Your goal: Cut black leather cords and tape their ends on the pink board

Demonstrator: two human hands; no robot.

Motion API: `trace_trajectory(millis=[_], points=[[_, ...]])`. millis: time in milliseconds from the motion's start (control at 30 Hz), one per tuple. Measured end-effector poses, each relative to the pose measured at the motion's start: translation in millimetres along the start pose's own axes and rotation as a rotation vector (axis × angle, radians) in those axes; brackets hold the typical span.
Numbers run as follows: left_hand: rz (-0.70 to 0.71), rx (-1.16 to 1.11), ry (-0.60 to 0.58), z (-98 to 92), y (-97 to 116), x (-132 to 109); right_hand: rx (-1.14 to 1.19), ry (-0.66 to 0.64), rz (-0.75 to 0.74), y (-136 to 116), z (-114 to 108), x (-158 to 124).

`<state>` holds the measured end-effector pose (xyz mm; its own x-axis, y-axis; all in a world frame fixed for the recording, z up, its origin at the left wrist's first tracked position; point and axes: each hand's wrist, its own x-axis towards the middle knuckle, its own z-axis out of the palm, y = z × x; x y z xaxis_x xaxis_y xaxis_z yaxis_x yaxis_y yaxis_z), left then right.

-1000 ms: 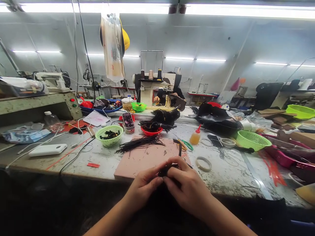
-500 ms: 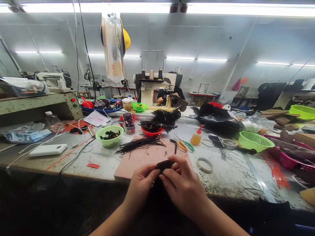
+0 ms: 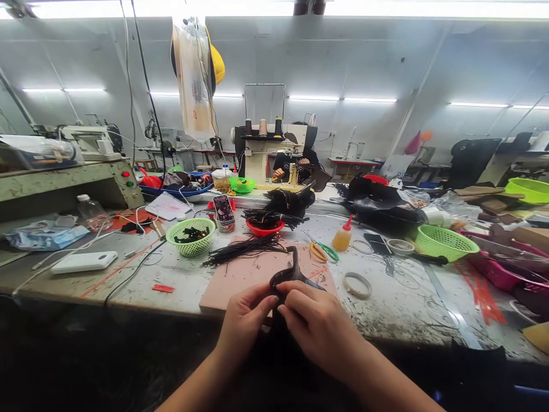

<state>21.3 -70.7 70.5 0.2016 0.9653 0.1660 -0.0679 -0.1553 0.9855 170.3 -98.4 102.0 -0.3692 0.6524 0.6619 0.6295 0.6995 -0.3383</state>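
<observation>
A black strap-like piece (image 3: pixel 286 274) curves up over the front edge of the pink board (image 3: pixel 227 280), with a wider dark part reaching right. My left hand (image 3: pixel 246 315) pinches its left end between thumb and fingers. Close beside it, my right hand (image 3: pixel 315 317) has its fingers closed on the same piece. Below the hands, dark material merges with shadow, so its shape is hidden. A bundle of thin black strips (image 3: pixel 244 249) lies across the board's back left corner. Scissors with orange and green handles (image 3: pixel 323 252) rest at its back right.
A green basket of black pieces (image 3: pixel 191 237) stands left; a glue bottle (image 3: pixel 342 236) and tape roll (image 3: pixel 357 285) are right. A red bowl (image 3: pixel 265 229) holds more strips. Behind is a sewing machine (image 3: pixel 274 151), with a person's hand (image 3: pixel 278 173) beside it.
The black piece now shows a larger curved part above my hands and a wider part to the right. My right fingers have lowered and bunched closer to my left hand.
</observation>
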Motion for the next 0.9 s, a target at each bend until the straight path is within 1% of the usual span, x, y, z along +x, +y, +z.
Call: trace_trajectory(millis=[133,300,400,500,667,767,900], points=[[0.072,0.05,0.03,0.5,0,-1,-0.003,0.069,0.006,1,3,2],[0.147,0.128,0.099,2.1,-2,-2,-0.063,0.102,0.028,1,9,3],[0.162,0.129,0.127,2.5,-4,-2,-0.076,0.124,0.024,1,10,4],[0.171,0.142,0.126,3.3,-4,-2,-0.084,0.134,0.025,2,11,4],[0.2,0.16,0.121,6.0,-1,-2,-0.107,0.139,0.034,3,12,5],[0.197,0.144,0.13,6.8,-1,-3,-0.118,0.11,0.044,2,12,5],[0.161,0.08,0.196,6.1,-3,-4,-0.184,0.064,0.137,2,2,6]])
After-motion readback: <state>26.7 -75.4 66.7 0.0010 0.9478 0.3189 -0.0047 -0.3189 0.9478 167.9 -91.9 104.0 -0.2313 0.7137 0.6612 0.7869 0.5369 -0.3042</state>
